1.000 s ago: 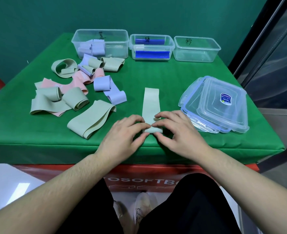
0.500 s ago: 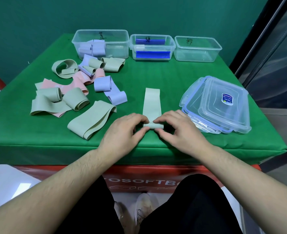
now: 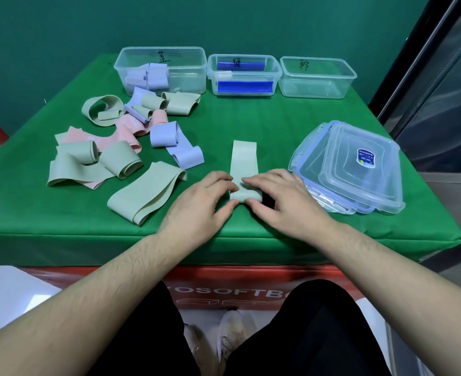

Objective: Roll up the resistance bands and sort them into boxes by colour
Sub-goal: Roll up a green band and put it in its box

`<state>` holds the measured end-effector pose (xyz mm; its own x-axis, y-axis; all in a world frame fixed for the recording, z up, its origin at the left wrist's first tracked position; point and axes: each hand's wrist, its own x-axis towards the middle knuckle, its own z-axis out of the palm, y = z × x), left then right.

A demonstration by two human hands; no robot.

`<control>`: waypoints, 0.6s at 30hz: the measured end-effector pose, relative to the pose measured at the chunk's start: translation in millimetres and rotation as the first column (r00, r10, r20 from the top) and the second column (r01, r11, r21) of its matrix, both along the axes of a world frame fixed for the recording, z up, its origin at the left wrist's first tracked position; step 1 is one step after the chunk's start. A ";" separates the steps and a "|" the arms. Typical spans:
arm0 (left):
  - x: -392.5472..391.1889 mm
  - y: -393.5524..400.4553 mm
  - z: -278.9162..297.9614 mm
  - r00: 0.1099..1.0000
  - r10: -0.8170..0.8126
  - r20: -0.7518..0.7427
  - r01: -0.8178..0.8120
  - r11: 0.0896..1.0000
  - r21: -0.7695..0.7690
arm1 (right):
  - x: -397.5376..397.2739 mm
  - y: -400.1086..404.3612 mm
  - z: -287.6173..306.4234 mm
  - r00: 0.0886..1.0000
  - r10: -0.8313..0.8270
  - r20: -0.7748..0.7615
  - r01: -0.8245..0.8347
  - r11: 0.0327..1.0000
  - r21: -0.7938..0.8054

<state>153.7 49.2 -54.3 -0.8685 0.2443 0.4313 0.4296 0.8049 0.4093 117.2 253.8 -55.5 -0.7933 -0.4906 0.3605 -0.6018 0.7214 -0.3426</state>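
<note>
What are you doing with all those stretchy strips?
Both hands, left hand and right hand, are rolling up a pale green band at the table's near edge. More green, pink and lilac bands lie loose on the left. At the back, the left box holds lilac rolls; the right box looks empty.

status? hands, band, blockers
Left hand and right hand both pinch the green band, near end rolled, rest flat. Lids beside right hand, apart.
</note>
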 end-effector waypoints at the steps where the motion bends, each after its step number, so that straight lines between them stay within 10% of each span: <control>1: -0.1 -0.3 0.3 1.000 -0.005 0.000 0.005 1.000 0.002 | -0.2 0.3 -0.1 1.000 0.001 0.004 -0.001 1.000 0.003; 18: -6.3 1.4 0.2 1.000 -0.014 0.018 0.014 0.999 -0.039 | -11.9 -2.8 4.0 0.982 0.015 0.187 0.006 0.994 -0.113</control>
<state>147.5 50.6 -54.1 -0.8722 0.2727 0.4060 0.4340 0.8144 0.3854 105.3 251.0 -51.5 -0.8496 -0.4593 0.2591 -0.5228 0.6693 -0.5279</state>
